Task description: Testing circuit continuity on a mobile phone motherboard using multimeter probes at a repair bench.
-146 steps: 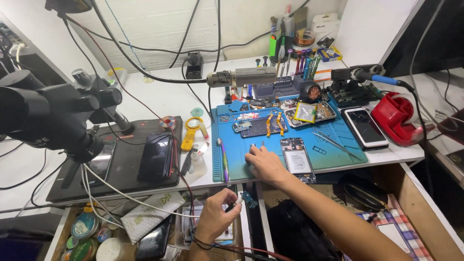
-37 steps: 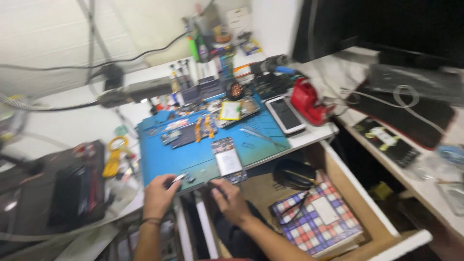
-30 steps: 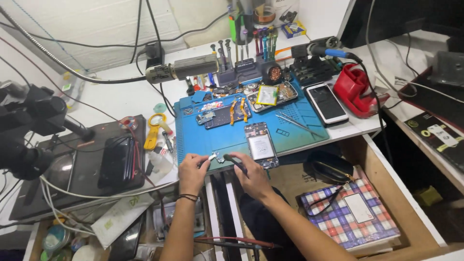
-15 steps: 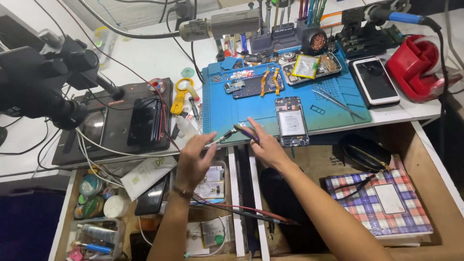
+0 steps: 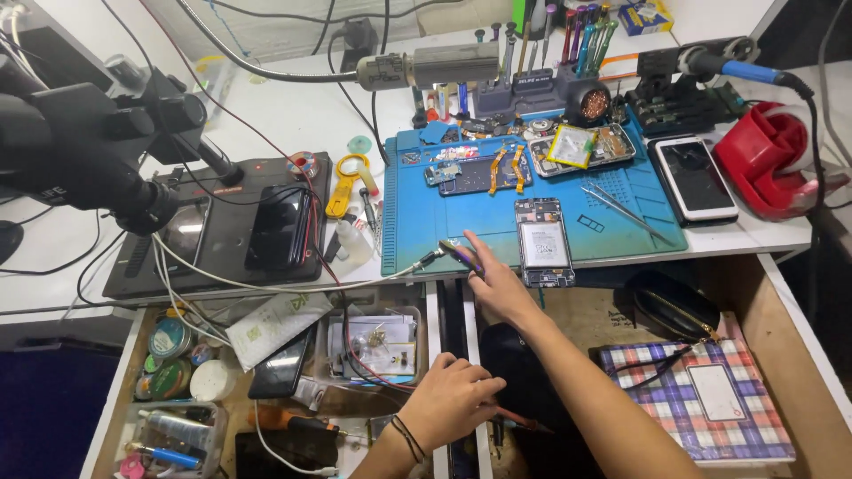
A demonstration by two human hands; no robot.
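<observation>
Over the front edge of the blue mat [image 5: 550,222], seen from the head camera, the right hand [image 5: 497,286] reaches forward with its forearm running back toward the lower right. Its fingers [image 5: 475,257] are pinched together on a thin purple-handled tool [image 5: 460,255]. That tool lies nearly flat, long axis slanting from the fingers up and to the left, its far end meeting a small cable plug [image 5: 428,260] just left of the fingertips. Just right of those fingers lies an opened phone [image 5: 543,241], its long axis running away from the person.

Lower down, the left hand [image 5: 451,401] hangs over the open drawer [image 5: 293,381], wrist bent, knuckles up, a dark band on the wrist. Its fingers curl downward, close together; I cannot tell whether they grip anything. A thin red rod [image 5: 515,417] sticks out just right of them, running rightward.
</observation>
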